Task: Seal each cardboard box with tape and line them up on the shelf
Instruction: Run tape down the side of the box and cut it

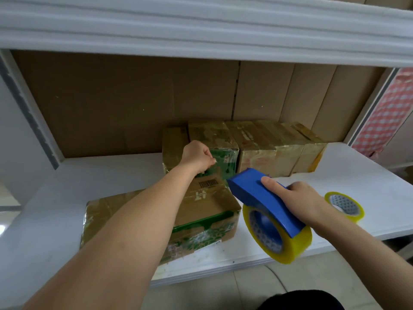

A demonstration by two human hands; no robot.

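- Bore a black barcode-like block of print on the top flap of the near cardboard box (201, 202), too small and skewed for any characters to be read.
- Showed just below it, on the same flap, a single large pale character seen upside down, not readable with certainty.
- Carried green-and-white printing on the front face of that box and on the green-fronted box (223, 157) behind it, blurred under glossy tape, no word legible.
- Showed faint reddish markings on the taped boxes (268, 148) in the row on the shelf, unreadable.
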